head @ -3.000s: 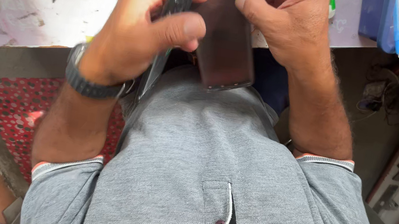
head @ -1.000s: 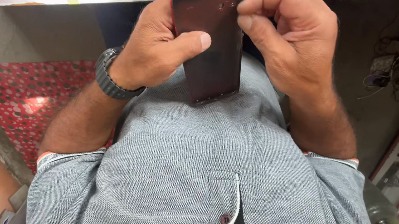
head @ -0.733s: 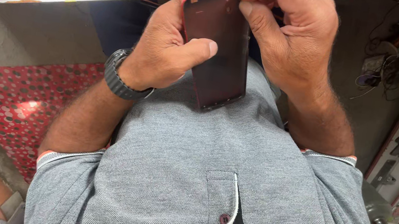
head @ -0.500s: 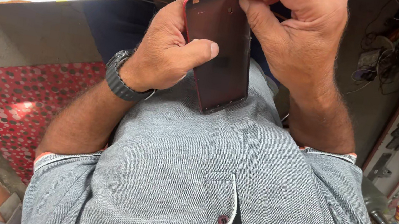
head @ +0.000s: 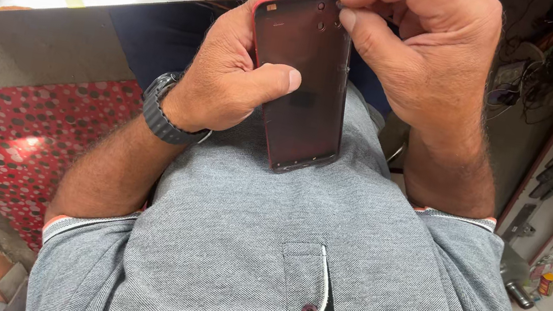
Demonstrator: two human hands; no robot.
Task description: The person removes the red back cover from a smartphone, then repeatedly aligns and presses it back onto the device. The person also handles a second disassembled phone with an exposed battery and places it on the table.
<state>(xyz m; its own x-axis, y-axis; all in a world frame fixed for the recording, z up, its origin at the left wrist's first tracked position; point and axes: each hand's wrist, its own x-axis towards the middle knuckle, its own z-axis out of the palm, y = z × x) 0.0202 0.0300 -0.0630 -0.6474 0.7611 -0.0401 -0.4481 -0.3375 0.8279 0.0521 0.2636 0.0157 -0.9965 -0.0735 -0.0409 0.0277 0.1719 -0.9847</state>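
Head | 1 red phone back cover (head: pixel 303 101) | left hand (head: pixel 234 75) clamps it | right hand (head: pixel 418 52) fingers pinch its corner

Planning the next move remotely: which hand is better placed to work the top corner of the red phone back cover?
Right, probably. The right hand already has its fingertips pinched at the top corner of the red phone back cover. The left hand wraps the cover's side, thumb across its inner face, steadying it.
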